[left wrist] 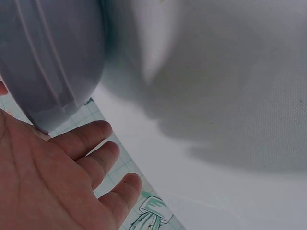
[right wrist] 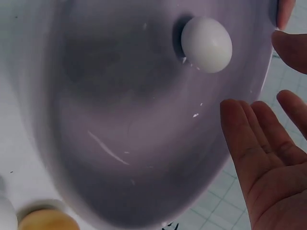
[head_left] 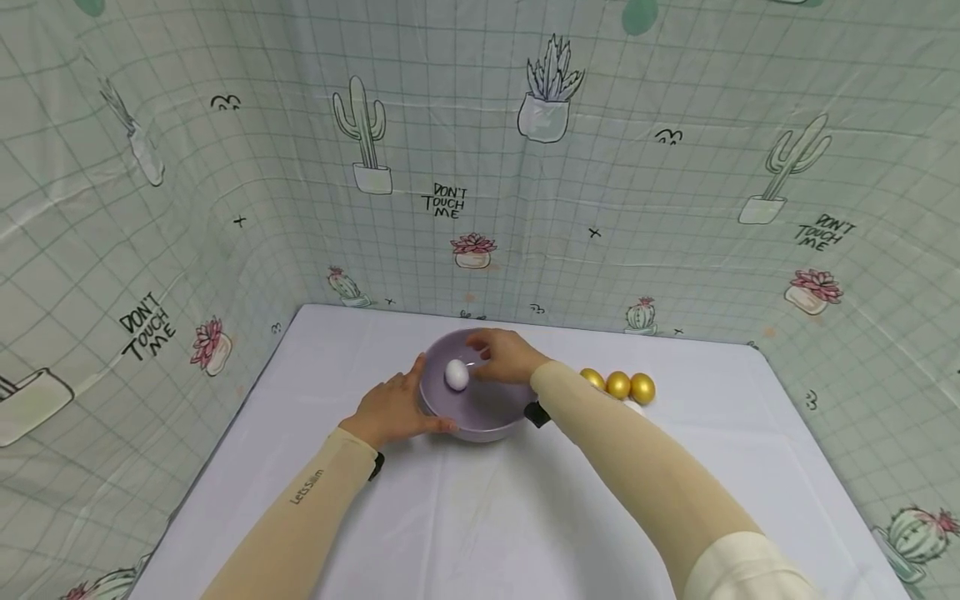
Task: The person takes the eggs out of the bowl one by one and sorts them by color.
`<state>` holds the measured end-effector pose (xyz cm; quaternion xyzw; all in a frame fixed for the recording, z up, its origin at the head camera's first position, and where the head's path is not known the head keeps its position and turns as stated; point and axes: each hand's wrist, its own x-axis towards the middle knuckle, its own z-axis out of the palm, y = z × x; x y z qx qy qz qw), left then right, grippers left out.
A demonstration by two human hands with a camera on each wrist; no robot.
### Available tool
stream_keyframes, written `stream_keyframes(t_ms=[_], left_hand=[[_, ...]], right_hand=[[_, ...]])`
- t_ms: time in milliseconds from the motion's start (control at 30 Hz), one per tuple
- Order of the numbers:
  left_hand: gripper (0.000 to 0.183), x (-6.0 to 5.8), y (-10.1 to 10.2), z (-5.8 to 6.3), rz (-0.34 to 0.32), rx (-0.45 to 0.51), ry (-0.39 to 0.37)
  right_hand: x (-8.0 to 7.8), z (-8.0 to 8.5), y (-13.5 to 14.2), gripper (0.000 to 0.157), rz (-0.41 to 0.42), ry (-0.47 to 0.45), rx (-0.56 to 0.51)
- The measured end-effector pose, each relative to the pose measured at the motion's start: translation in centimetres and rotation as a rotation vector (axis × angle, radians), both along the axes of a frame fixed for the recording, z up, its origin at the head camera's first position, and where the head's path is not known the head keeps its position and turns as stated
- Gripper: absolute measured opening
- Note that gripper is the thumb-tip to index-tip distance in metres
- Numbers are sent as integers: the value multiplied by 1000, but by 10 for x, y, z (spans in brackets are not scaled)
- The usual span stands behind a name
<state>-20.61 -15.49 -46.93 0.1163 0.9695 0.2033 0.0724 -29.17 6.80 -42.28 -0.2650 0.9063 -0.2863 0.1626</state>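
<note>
A shallow purple bowl (head_left: 487,408) stands on the white table, with one white egg (head_left: 457,375) lying inside near its left wall. My left hand (head_left: 393,408) holds the bowl at its left side, thumb at the front rim and fingers along the outer left rim. Three of those fingers (left wrist: 98,165) stand apart from the bowl in the left wrist view. Over the far part of the bowl hovers my right hand (head_left: 506,357), just right of the egg. Its fingers (right wrist: 240,129) are loosely extended and hold nothing; the egg is apart from them in the right wrist view.
Right of the bowl, three golden eggs (head_left: 618,385) sit in a row on the table (head_left: 720,450). A white egg (head_left: 633,407) lies in front of them, partly hidden by my right forearm. A patterned grid cloth (head_left: 510,192) hangs behind the table and at both sides.
</note>
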Motion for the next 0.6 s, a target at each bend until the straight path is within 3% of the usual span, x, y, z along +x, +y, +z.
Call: stream_keyframes(t_ms=[300,600], left_hand=[[134,0,0,1,2,-4,-6],[135,-1,0,1,-3,1,9]], right_hand=[[-6,-2,-14,56,-12,-15,52],[-17,-19,-26,57,-13,-30,127]])
